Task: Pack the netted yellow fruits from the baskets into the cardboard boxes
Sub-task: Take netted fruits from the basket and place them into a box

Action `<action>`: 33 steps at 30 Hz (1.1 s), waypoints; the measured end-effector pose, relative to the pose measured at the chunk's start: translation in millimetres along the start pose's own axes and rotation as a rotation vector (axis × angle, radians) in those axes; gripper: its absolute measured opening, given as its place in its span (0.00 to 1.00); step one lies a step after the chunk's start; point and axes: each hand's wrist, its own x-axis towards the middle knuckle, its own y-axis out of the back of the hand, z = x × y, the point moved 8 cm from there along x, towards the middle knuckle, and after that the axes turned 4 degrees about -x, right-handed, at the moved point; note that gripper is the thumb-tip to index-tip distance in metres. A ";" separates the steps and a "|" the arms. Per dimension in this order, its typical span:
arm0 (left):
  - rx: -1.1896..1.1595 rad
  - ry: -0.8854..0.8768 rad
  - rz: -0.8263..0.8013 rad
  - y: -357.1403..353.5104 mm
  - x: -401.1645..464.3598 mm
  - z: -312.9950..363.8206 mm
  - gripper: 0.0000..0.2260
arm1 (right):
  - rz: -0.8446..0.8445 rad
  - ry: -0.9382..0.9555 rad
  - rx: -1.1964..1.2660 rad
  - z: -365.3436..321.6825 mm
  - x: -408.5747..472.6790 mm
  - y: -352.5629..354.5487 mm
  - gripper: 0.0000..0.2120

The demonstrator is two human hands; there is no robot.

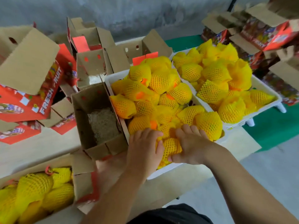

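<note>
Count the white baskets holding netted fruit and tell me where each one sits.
2. The near basket sits mid-table beside the open box, with both hands in its fruit. The far basket sits up and to its right, on the green cover. Others may lie outside the view.

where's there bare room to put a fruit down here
Inside the open box left of the near basket: only straw at its bottom. Bare tabletop lies left of that box. Both baskets and the lower-left box are crowded.
</note>
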 end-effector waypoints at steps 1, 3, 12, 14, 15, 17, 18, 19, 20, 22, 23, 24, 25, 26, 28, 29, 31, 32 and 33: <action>0.015 0.004 -0.001 -0.2 1.6 -0.2 0.09 | 0.022 0.052 0.018 -3.2 1.2 0.3 0.36; 0.020 0.012 -0.007 0.0 2.9 0.2 0.09 | 0.020 0.174 0.132 -12.0 0.6 0.2 0.29; -0.053 0.015 -0.084 1.2 -1.7 3.0 0.21 | 0.116 0.330 0.602 -18.8 -4.0 6.0 0.27; -0.020 -0.013 -0.139 0.0 -4.4 7.1 0.26 | 0.140 0.335 0.685 -14.9 -5.1 10.3 0.28; -0.056 0.016 -0.161 0.4 -5.1 6.1 0.29 | 0.136 0.342 0.750 -13.9 -6.4 14.8 0.30; -0.319 0.131 -0.181 4.4 -5.6 2.4 0.31 | 0.155 0.382 0.904 -16.0 -11.9 30.7 0.35; -0.561 0.175 -0.170 8.2 -6.0 2.7 0.30 | 0.205 0.397 0.963 -19.4 -15.7 40.8 0.38; -0.832 0.221 -0.120 15.5 -7.4 2.5 0.27 | 0.278 0.405 1.016 -25.1 -19.7 50.9 0.41; -1.076 0.293 -0.039 24.3 -10.0 -1.4 0.25 | 0.351 0.403 1.075 -34.5 -23.0 58.4 0.42; -1.398 0.451 0.109 38.6 -18.0 -15.6 0.28 | 0.431 0.380 1.215 -63.5 -27.4 61.3 0.41; -1.486 0.503 0.149 43.7 -22.3 -22.1 0.28 | 0.434 0.365 1.284 -81.1 -28.3 56.5 0.37; -1.536 0.534 0.164 49.0 -26.7 -29.0 0.27 | 0.429 0.359 1.348 -100.4 -29.2 50.5 0.33; -1.554 0.550 0.172 55.5 -32.2 -37.1 0.24 | 0.431 0.368 1.389 -120.3 -31.1 44.9 0.27; -1.546 0.557 0.185 63.0 -39.0 -47.4 0.22 | 0.427 0.385 1.422 -140.6 -33.4 40.3 0.22; -1.457 0.586 0.238 82.5 -57.8 -75.1 0.19 | 0.364 0.408 1.505 -179.7 -35.4 30.3 0.19; -1.401 0.611 0.275 93.7 -69.8 -91.2 0.20 | 0.311 0.403 1.533 -198.6 -35.3 24.6 0.20; -1.341 0.658 0.305 114.6 -95.9 -121.5 0.27 | 0.266 0.404 1.489 -235.8 -37.2 18.1 0.21; -1.325 0.663 0.308 124.7 -107.6 -135.5 0.30 | 0.280 0.410 1.438 -254.2 -39.5 17.6 0.20; -1.271 0.661 0.313 135.6 -119.4 -150.8 0.32 | 0.298 0.403 1.402 -272.9 -41.6 16.4 0.20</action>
